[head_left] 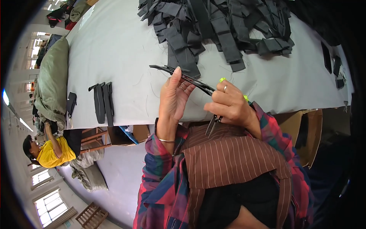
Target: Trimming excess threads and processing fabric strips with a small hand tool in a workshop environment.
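Observation:
Between thumb and fingers, my left hand grips a few black fabric strips stacked together, raised over the table's near edge. At their right end is my right hand, its fingers curled close to or touching the strips; exact contact is hidden. Tucked in that same hand is a small pair of scissors, with bright yellow-green handle parts showing above and beside the knuckles. The scissors' blades point down toward my striped brown apron, slightly apart. A large pile of black fabric strips lies beyond my hands.
The table has a pale cover with loose threads. Several folded black strips lie at left. Cardboard boxes stand below the edge at right. A person in a yellow top works at far left beside a big green sack.

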`<state>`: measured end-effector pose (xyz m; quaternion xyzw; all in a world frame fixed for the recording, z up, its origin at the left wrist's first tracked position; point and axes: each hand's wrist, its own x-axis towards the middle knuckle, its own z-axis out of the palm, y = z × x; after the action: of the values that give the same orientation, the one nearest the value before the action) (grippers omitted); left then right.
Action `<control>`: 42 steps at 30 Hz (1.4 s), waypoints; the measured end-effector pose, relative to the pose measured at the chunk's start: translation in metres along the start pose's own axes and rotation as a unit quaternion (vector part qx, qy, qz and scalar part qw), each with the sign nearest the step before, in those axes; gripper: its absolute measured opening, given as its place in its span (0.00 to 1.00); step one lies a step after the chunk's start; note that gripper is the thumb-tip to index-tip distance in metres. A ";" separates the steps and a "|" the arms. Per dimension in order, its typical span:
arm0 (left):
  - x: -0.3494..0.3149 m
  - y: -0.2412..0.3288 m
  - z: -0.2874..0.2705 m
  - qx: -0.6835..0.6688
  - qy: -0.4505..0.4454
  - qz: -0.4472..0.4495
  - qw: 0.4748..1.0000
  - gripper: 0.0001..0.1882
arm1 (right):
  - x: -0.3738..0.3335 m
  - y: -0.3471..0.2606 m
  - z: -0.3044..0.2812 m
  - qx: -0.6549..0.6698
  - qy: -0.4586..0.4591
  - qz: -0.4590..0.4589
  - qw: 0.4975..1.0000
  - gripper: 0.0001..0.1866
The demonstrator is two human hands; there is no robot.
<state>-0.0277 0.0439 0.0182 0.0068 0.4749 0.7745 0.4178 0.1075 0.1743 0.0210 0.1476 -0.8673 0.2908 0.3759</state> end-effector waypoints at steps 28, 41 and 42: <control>-0.031 -0.002 -0.005 0.120 -0.005 0.207 0.971 0.21 | 0.001 0.003 0.003 0.259 -0.021 0.448 0.855 0.10; -0.038 -0.003 0.000 0.206 0.054 0.300 0.930 0.19 | 0.018 0.000 0.000 0.022 0.005 0.318 0.948 0.09; -0.039 -0.004 0.001 0.211 0.063 0.298 0.929 0.20 | 0.018 0.000 0.000 0.004 0.006 0.299 0.954 0.08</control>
<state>0.0004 0.0198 0.0312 0.1872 0.6291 0.7439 0.1257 0.0951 0.1738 0.0339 -0.1188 -0.8681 0.3947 0.2766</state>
